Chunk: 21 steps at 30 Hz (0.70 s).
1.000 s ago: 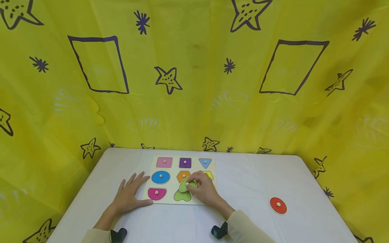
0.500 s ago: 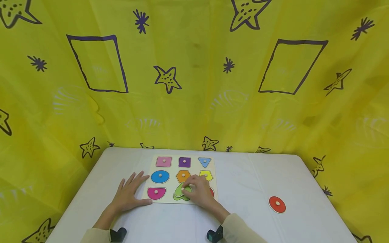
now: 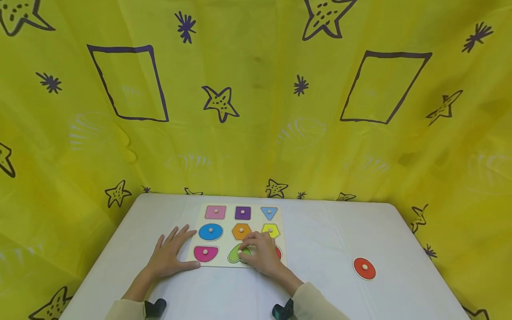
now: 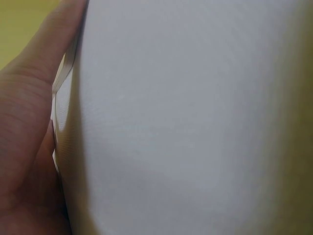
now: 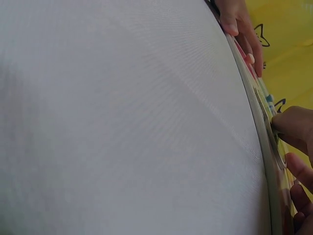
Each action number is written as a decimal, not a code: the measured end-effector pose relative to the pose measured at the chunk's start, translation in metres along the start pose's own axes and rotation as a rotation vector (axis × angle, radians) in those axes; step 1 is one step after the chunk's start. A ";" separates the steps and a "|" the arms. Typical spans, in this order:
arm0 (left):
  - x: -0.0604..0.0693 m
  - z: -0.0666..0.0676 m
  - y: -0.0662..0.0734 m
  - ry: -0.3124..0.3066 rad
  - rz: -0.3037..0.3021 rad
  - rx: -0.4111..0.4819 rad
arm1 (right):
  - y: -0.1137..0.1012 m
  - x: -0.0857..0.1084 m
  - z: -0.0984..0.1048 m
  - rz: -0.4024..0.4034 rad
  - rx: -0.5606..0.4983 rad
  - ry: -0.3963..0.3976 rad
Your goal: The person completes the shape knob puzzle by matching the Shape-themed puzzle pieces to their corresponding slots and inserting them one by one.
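Note:
A cream peg puzzle board lies on the white table, bearing colourful knobbed shapes. My right hand pinches the knob of a green heart piece over the heart spot in the front row. In the right wrist view the heart's rim looks slightly tilted above the board; whether it is seated is unclear. My left hand lies spread at the board's left edge, its thumb and fingertips touching it. A red round spot on the board is partly hidden behind my right hand.
A red round knobbed piece lies on the table to the right of the board. Blue oval, magenta half-round and orange hexagon pieces surround the heart. A yellow patterned curtain stands behind.
My right hand has moved left and down with the green heart, turning it and lowering it over the matching printed heart. My left hand has stayed in place.

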State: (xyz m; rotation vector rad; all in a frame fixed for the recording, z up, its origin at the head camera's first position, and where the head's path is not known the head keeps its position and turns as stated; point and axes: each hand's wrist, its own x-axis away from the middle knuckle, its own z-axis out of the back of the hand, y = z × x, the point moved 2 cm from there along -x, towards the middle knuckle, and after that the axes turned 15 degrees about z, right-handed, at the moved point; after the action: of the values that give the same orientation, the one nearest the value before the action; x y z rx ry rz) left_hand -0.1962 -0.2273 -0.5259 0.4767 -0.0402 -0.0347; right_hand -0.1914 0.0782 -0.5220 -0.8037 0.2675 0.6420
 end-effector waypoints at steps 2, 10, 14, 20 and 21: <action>0.000 0.000 0.000 -0.004 0.003 -0.009 | 0.000 0.001 0.000 -0.008 -0.006 -0.011; 0.000 0.001 0.000 0.000 -0.008 0.001 | 0.002 0.001 -0.003 -0.009 -0.003 -0.016; 0.000 0.000 -0.001 -0.009 -0.006 0.010 | 0.002 0.002 -0.003 -0.016 0.000 -0.018; -0.001 -0.002 -0.002 -0.011 -0.009 0.009 | 0.001 0.003 -0.002 -0.020 0.004 -0.025; -0.001 -0.002 -0.002 -0.010 -0.009 0.006 | 0.001 0.003 -0.002 -0.020 0.005 -0.025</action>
State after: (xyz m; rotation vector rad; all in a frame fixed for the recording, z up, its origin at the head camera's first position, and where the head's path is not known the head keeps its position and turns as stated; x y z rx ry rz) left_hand -0.1974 -0.2282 -0.5288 0.4826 -0.0484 -0.0460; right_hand -0.1898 0.0785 -0.5250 -0.7921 0.2375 0.6319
